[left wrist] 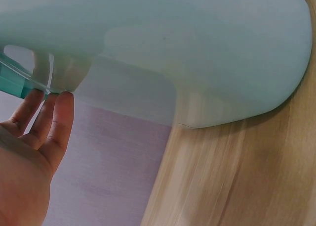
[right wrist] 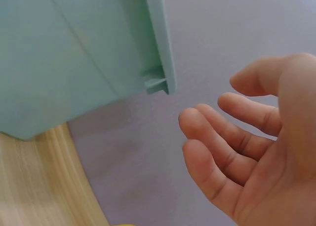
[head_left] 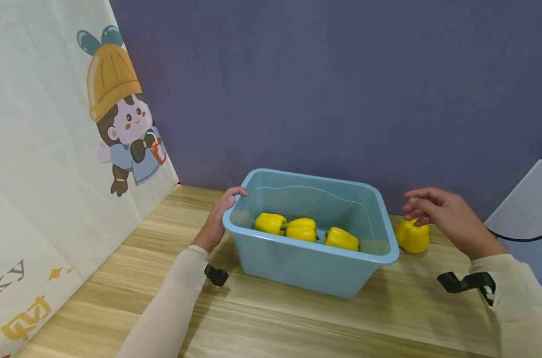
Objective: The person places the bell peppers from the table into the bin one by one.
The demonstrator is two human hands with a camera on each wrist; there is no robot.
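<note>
A light blue plastic bin (head_left: 297, 263) stands on the table with several yellow bell peppers (head_left: 301, 229) lying inside. At its left end my left hand (head_left: 217, 219) grips the rim; the left wrist view shows fingertips (left wrist: 63, 105) against the rim's underside, with the thumb out of sight there. Another yellow bell pepper (head_left: 413, 237) sits on the table, just right of the bin. Over that pepper hovers my right hand (head_left: 449, 214), fingers loosely bent and holding nothing. In the right wrist view, a gap separates the right fingers (right wrist: 202, 166) from the bin's wall.
The wood-grain table (head_left: 262, 323) runs up to a dark blue-grey backdrop (head_left: 324, 89) close behind the bin. A white panel with a cartoon figure (head_left: 123, 119) borders the left side. Another printed panel (head_left: 525, 209) stands at the right, near the right forearm.
</note>
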